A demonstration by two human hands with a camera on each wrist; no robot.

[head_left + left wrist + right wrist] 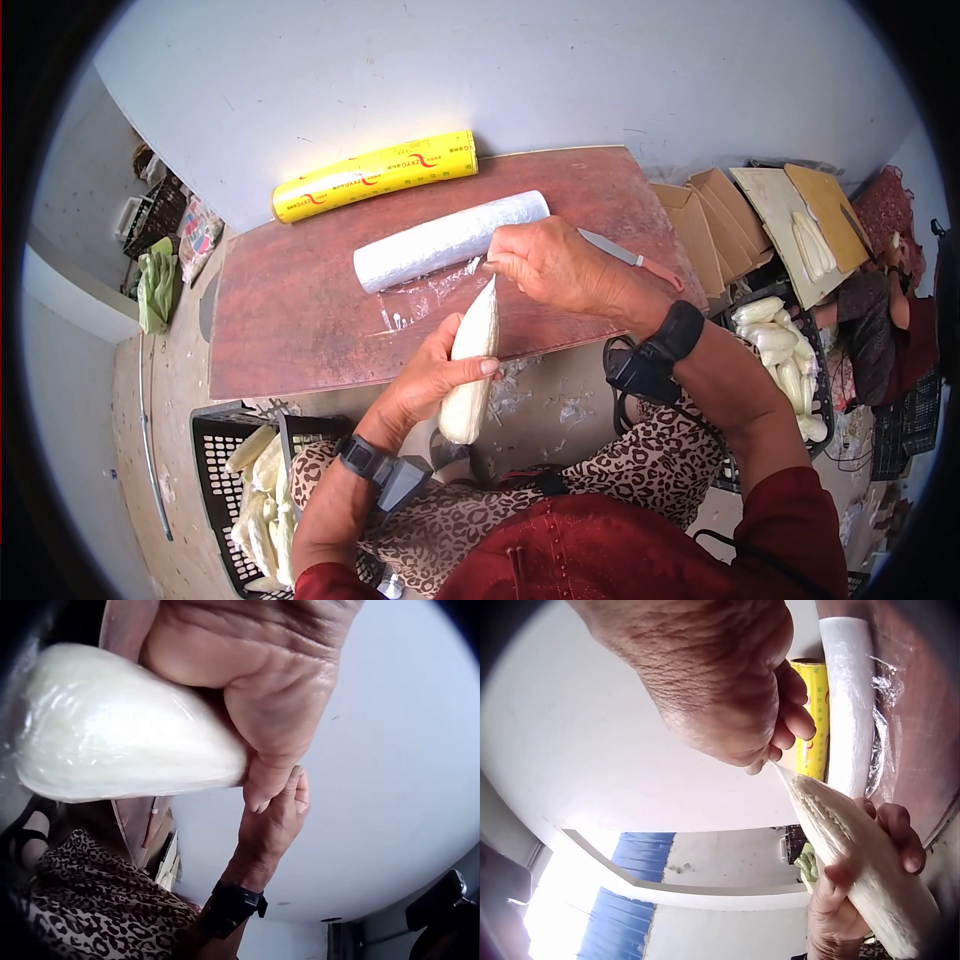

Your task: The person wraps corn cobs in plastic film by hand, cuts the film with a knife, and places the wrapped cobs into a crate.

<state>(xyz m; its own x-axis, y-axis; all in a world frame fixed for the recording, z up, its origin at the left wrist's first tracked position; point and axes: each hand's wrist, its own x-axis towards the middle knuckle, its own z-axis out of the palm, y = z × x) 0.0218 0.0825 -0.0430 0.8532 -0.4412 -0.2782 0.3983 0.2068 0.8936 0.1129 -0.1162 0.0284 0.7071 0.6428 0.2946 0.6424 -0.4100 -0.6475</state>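
Note:
My left hand grips a pale, tapered vegetable, its thumb across the front. Glossy clear film covers the thick lower end, as the left wrist view shows. Above the pointed tip, my right hand pinches a twist of clear film drawn out from the vegetable. On the reddish table just beyond my hands lies a white roll of cling film, with a crumpled loose end in front of it.
A yellow printed roll lies along the table's back edge. Beside my right wrist is a knife with a pink handle. Black crates with pale vegetables stand at left and right. Cardboard leans off the table's right side.

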